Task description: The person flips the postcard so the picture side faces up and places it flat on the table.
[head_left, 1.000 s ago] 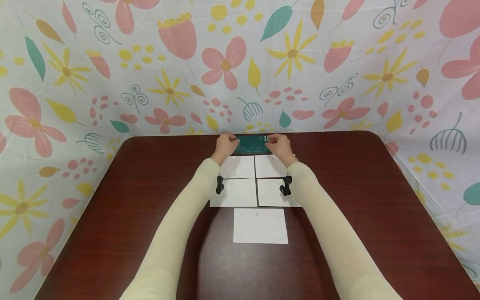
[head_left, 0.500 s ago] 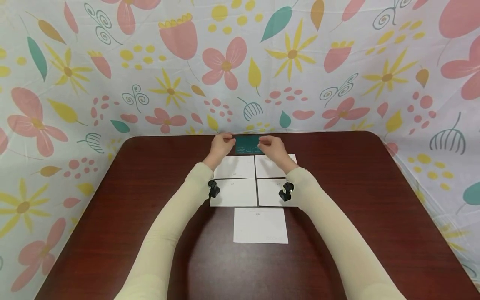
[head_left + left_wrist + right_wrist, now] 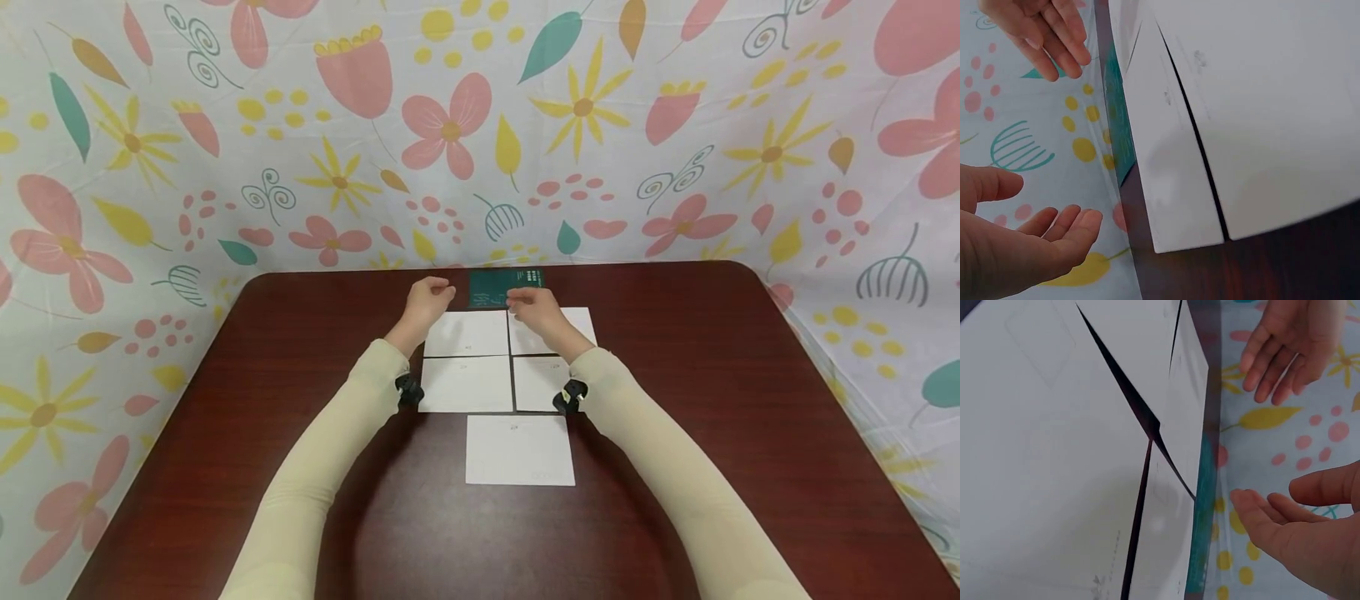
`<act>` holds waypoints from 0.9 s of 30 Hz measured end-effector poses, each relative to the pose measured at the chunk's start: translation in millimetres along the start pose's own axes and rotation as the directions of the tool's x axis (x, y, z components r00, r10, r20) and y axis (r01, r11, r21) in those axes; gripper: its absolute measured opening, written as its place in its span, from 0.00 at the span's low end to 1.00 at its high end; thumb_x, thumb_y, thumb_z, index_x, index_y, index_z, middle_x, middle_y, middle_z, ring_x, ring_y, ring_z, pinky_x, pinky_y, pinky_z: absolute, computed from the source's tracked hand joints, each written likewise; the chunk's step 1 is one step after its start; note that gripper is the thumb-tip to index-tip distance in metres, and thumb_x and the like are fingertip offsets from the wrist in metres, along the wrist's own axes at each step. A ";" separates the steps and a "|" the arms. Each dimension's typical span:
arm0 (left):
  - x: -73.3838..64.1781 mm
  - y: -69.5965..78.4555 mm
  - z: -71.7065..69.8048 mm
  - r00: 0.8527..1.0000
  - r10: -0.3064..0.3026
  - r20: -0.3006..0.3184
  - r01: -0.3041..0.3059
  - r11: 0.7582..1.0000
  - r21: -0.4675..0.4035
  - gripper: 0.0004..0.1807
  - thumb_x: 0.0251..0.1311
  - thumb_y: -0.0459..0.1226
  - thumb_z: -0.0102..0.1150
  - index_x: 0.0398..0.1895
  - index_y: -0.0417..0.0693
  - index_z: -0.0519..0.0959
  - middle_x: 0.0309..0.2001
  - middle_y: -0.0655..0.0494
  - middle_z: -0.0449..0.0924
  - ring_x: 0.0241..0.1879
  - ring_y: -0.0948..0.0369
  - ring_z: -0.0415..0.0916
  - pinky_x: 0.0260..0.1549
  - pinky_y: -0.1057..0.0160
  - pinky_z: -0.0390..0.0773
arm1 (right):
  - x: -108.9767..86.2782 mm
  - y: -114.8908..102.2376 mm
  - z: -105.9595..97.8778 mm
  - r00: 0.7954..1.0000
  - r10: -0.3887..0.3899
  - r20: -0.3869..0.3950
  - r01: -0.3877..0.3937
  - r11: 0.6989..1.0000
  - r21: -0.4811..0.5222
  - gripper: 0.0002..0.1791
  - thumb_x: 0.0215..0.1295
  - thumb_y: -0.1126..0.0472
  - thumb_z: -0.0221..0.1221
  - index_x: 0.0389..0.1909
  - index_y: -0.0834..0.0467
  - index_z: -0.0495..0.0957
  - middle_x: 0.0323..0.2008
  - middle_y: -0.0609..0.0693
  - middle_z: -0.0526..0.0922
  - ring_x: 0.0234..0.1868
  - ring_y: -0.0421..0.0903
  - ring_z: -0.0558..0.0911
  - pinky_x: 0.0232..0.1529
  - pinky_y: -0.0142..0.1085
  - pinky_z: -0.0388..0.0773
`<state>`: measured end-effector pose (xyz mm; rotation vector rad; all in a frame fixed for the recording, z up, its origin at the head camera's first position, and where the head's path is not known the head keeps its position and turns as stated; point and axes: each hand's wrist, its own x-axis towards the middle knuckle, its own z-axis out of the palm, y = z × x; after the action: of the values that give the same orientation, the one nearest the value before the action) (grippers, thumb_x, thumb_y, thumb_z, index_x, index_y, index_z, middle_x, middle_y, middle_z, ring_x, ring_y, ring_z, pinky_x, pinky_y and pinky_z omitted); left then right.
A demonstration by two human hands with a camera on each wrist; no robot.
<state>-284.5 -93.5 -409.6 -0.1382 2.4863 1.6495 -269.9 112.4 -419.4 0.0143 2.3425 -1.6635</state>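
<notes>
A dark green card (image 3: pixel 486 287) with pale print lies flat at the table's far edge. My right hand (image 3: pixel 537 310) hovers over its near right part in the head view, with thumb and fingers apart and nothing between them. Left of the card is my left hand (image 3: pixel 424 307), its fingers relaxed and holding nothing. In the left wrist view the gap between thumb and fingers of the left hand (image 3: pixel 1035 244) shows bare. White cards lie in two rows below the green one, among them a far left card (image 3: pixel 467 335) and a far right card (image 3: pixel 566 323), partly covered by my right hand.
Nearer me lie a left card (image 3: pixel 467 385) and a right card (image 3: pixel 534 383), with a single white card (image 3: pixel 519 450) in front. All rest on a dark red-brown table (image 3: pixel 720 433). A flowered cloth (image 3: pixel 450 200) hangs behind the far edge.
Both hands have let go of the green card, which now lies flat. My left hand has moved left and toward me; the right has drifted left and slightly nearer.
</notes>
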 end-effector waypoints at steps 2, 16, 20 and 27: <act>-1.0 -2.6 -2.2 1.000 -0.013 0.001 0.013 1.000 -0.009 0.24 0.71 0.38 0.50 0.66 0.37 0.67 0.61 0.42 0.69 0.61 0.49 0.67 0.59 0.53 0.70 | -0.4 0.7 1.6 1.000 0.028 0.007 -0.028 1.000 0.004 0.23 0.74 0.67 0.46 0.67 0.67 0.64 0.64 0.63 0.69 0.63 0.56 0.71 0.61 0.42 0.71; -9.7 -21.9 -12.7 0.994 -0.093 0.049 0.095 0.995 -0.035 0.27 0.72 0.40 0.48 0.70 0.39 0.62 0.66 0.42 0.64 0.66 0.48 0.62 0.64 0.50 0.65 | -4.8 9.4 7.5 0.991 0.098 0.091 -0.103 0.993 0.050 0.26 0.73 0.65 0.45 0.70 0.68 0.58 0.70 0.61 0.60 0.68 0.56 0.65 0.63 0.42 0.69; -14.3 -25.7 -14.7 0.993 -0.103 0.057 0.105 0.993 -0.050 0.28 0.72 0.39 0.47 0.71 0.38 0.60 0.68 0.42 0.62 0.67 0.48 0.60 0.64 0.50 0.64 | -6.0 11.8 9.3 0.991 0.082 0.106 -0.090 0.993 0.073 0.27 0.70 0.68 0.45 0.69 0.71 0.57 0.70 0.61 0.59 0.68 0.56 0.64 0.64 0.42 0.68; -17.5 -32.0 -17.7 0.988 -0.143 0.064 0.146 0.988 -0.040 0.28 0.72 0.40 0.47 0.71 0.39 0.59 0.68 0.42 0.62 0.67 0.48 0.60 0.65 0.50 0.63 | -8.1 13.3 9.8 0.990 0.080 0.114 -0.089 0.992 0.084 0.26 0.74 0.64 0.43 0.69 0.72 0.57 0.68 0.65 0.61 0.68 0.57 0.65 0.64 0.42 0.68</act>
<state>-263.5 -122.4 -428.8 -0.2633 2.3358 1.6257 -257.9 109.0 -433.0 0.0375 2.1558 -1.6819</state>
